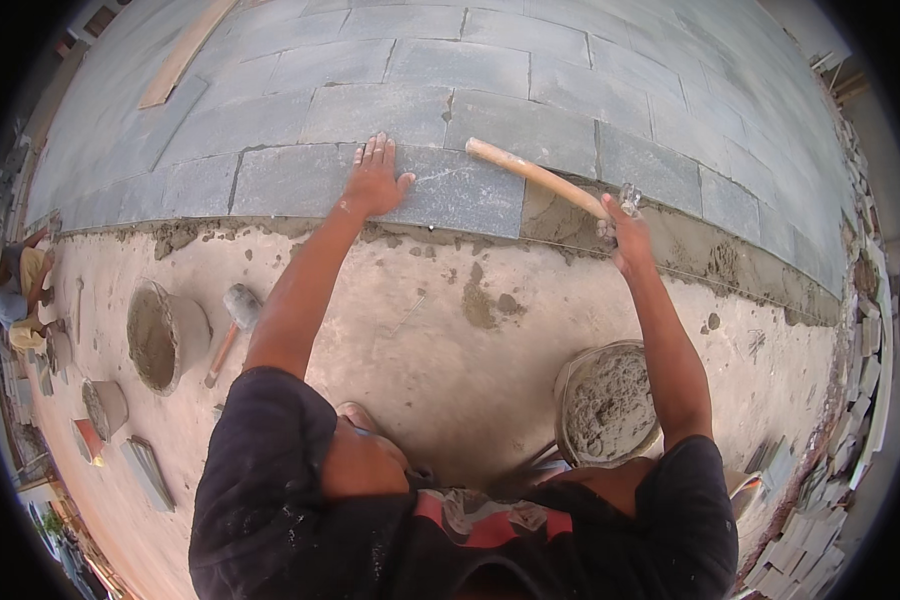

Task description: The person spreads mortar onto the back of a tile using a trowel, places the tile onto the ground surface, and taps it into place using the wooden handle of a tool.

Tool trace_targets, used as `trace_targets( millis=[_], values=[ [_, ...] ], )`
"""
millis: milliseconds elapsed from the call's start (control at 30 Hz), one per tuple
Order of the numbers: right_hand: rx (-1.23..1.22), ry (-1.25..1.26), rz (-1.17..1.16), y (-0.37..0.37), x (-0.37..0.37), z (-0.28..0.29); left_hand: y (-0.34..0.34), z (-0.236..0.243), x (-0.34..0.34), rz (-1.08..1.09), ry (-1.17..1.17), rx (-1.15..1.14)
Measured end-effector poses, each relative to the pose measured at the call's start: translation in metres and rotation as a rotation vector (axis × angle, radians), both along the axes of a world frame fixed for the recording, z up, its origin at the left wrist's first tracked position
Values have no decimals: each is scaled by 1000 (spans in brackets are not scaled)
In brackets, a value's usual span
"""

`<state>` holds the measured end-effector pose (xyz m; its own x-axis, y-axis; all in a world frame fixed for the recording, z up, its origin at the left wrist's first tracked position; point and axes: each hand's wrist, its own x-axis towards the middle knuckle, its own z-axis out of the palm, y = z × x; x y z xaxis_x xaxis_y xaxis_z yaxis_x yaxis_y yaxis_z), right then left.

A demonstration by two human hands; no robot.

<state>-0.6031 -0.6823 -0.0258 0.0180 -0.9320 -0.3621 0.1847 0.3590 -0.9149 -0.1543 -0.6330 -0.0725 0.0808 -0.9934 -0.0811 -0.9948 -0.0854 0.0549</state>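
Note:
My left hand lies flat with fingers stretched out on a grey stone slab at the near edge of the paving. My right hand is closed around a hammer close to its mortar-smeared head. Its pale wooden handle points up and left, and its end is over the slab; whether it touches I cannot tell. Right of this slab runs a strip of wet mortar, with a thin string line along its near side.
A bucket of mortar stands by my right arm. To the left are another bucket, a grey-headed mallet and a smaller bucket. A wooden board lies on the paving. Another person crouches far left; stacked slabs line the right.

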Motion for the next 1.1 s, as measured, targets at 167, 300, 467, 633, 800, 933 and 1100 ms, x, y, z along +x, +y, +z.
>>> trace_targets(
  millis=[167,300,467,633,800,933,1100],
  values=[
    [89,-122,110,29,-34,13,-1,-3,0,-10,1,-11],
    [182,145,284,72,-36,41,1,-1,4,-4,-9,9],
    [218,417,559,98,-7,0,-2,-1,-1,-2,-22,2],
    [345,460,697,128,50,-15,2,9,5,7,15,36],
    [17,874,895,132,47,-51,15,32,-28,-133,186,-64],
    [-261,1124,996,124,35,-42,26,40,-40,-196,226,-82],
    [-226,1026,817,128,-5,35,47,65,-63,-262,275,-113]
  ],
)
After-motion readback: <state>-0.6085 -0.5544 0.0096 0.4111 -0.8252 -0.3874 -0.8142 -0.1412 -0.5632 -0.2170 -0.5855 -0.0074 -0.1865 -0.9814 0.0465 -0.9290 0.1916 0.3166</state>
